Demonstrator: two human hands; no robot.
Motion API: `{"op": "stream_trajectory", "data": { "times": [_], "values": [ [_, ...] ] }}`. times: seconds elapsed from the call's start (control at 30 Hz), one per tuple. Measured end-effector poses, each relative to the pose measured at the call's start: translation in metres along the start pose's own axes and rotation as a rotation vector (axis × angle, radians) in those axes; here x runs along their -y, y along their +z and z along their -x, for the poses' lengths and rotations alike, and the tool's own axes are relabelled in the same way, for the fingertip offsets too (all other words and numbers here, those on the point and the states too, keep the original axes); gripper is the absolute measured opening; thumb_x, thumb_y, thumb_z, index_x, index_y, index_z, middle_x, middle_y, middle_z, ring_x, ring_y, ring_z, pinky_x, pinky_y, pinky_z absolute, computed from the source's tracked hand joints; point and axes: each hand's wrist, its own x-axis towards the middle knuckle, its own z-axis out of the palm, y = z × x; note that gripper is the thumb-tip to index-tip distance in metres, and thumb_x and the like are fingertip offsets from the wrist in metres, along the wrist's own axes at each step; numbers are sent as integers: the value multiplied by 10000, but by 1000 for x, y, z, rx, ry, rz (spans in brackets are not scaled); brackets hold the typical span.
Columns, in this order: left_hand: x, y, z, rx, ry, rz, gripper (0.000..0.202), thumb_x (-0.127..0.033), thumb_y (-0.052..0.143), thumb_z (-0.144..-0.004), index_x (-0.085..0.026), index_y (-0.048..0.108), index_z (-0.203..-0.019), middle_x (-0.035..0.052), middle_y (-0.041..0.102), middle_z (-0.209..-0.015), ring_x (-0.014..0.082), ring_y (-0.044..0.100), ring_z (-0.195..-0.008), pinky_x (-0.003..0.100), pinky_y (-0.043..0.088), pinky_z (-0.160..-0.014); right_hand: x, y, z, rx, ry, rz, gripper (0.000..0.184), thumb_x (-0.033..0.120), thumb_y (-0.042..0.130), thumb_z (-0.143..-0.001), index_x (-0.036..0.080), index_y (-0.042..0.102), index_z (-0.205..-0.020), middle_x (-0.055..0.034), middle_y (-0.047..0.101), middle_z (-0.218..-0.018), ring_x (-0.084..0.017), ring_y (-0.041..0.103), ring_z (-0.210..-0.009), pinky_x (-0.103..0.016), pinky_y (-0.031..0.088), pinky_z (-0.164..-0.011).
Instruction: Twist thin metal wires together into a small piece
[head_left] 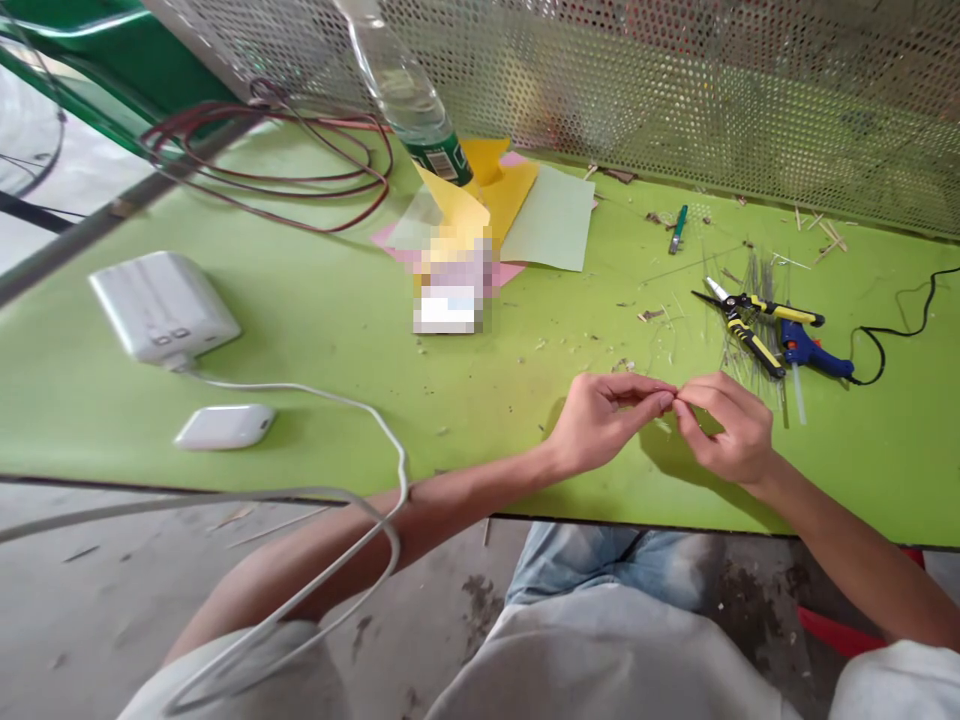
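My left hand [600, 418] and my right hand [731, 425] meet fingertip to fingertip just above the green table [337, 300], near its front edge. Both pinch something very small or thin between thumb and forefinger; I cannot make out what it is. A bundle of thin wires or stalks [754, 290] lies just beyond my right hand. Yellow-handled cutters [750, 325] rest across it, and a blue glue gun [814, 352] lies beside them.
A white power bank [161, 305] and a white device [225, 427] with a white cable [375, 420] lie at left. Coloured paper sheets [525, 210], a clear bottle [409, 90], coiled red wires [285, 160], a green pen [678, 228] and a perforated metal screen [675, 90] stand at the back.
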Motion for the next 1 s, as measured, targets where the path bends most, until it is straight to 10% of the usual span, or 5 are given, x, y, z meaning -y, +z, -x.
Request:
{"op": "stream_trajectory", "data": {
  "times": [0.5,1.0],
  "values": [
    [6,2,-6,-37,-178,279,367,-423,1028,-679,-134,851,-820,61,837,-811,113,748,-723,217,617,-754,5,-5,-6,39,-235,382,201,172,817,-930,135,676,-1069,-115,822,-889,-239,764,-784,-381,573,-734],
    [3,-1,0,-25,52,-35,167,-280,860,-816,-120,839,-861,125,850,-907,196,806,-856,285,664,-818,12,-6,-7,55,259,-82,48,175,738,-940,223,736,-941,-53,839,-903,-214,797,-830,-358,631,-803]
  ]
}}
